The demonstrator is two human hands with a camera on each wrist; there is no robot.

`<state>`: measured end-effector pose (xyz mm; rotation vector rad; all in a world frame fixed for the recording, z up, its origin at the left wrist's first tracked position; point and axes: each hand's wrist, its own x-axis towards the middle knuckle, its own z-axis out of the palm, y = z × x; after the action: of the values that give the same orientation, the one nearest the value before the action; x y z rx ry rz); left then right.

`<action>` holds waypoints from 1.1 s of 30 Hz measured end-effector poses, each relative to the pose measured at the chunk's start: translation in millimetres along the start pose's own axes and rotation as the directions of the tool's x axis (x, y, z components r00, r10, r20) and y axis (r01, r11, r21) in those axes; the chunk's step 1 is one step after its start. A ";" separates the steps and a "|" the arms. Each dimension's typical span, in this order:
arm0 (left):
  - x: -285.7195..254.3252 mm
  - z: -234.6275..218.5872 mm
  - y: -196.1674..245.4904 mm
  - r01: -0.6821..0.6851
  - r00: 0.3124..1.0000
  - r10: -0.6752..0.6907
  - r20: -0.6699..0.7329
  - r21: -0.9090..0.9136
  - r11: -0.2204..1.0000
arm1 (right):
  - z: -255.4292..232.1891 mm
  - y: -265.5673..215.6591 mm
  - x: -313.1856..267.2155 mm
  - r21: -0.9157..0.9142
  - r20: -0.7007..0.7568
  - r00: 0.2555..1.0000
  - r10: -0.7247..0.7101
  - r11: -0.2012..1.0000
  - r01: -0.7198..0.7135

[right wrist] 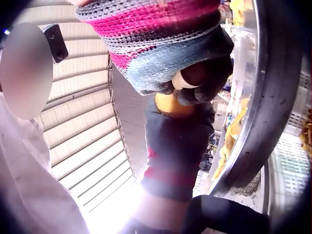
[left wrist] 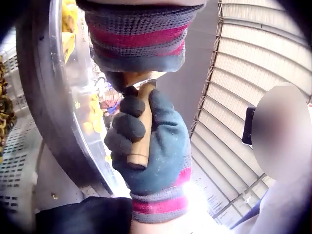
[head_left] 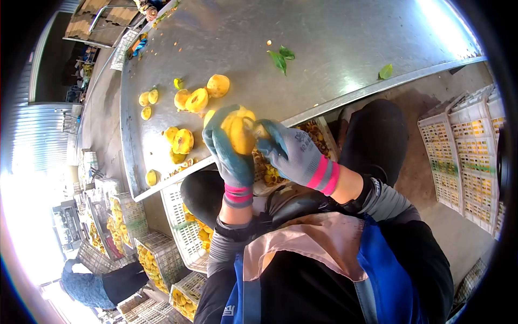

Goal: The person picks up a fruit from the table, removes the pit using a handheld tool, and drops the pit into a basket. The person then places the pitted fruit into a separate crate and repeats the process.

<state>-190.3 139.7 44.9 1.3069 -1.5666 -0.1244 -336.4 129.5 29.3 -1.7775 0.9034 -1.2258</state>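
In the head view both gloved hands meet at the near edge of the metal table (head_left: 324,43). My left hand (head_left: 229,148), in a blue-grey glove with pink cuff stripes, grips a yellow peeled fruit (head_left: 241,132). My right hand (head_left: 286,148) is pressed against the fruit's right side. The left wrist view shows the right hand (left wrist: 156,141) curled round a wooden tool handle (left wrist: 141,131); the tool's working end is hidden. In the right wrist view the fruit (right wrist: 170,105) shows between the right glove (right wrist: 161,53) and the left hand (right wrist: 175,146).
Several yellow fruit halves (head_left: 189,100) lie on the table's left part, green leaves (head_left: 280,56) farther back. White crates (head_left: 183,227) of fruit stand under the table and at the left. Stacked crates (head_left: 464,156) stand on the right. Another person (head_left: 91,283) bends at bottom left.
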 end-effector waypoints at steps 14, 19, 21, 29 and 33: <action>2.7 -7.6 -1.8 -0.190 0.976 0.152 0.157 0.261 0.947 | -13.1 6.1 -0.5 -0.060 0.085 0.987 -0.135 0.988 0.141; -3.2 -9.3 -12.0 0.160 0.975 -0.137 0.177 -0.122 0.980 | -16.1 8.4 -1.1 -0.042 0.194 0.974 -0.119 0.991 0.130; -6.6 -6.5 -12.4 0.353 0.935 -0.302 0.184 -0.402 0.845 | -14.8 10.0 -2.2 -0.003 0.230 0.968 -0.103 0.994 0.107; 1.7 -9.9 -15.7 0.559 0.827 -0.453 0.333 -0.400 0.726 | -6.9 10.8 -4.8 0.141 0.279 0.949 0.148 0.971 -0.193; -7.6 -0.8 -8.6 0.339 0.941 -0.319 0.118 -0.402 0.851 | -1.4 13.2 -6.9 0.258 0.300 0.932 0.205 0.923 -0.286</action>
<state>-185.1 142.5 35.0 1.2179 -1.2474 -0.6765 -341.2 129.4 15.1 -1.4901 0.7175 -0.8798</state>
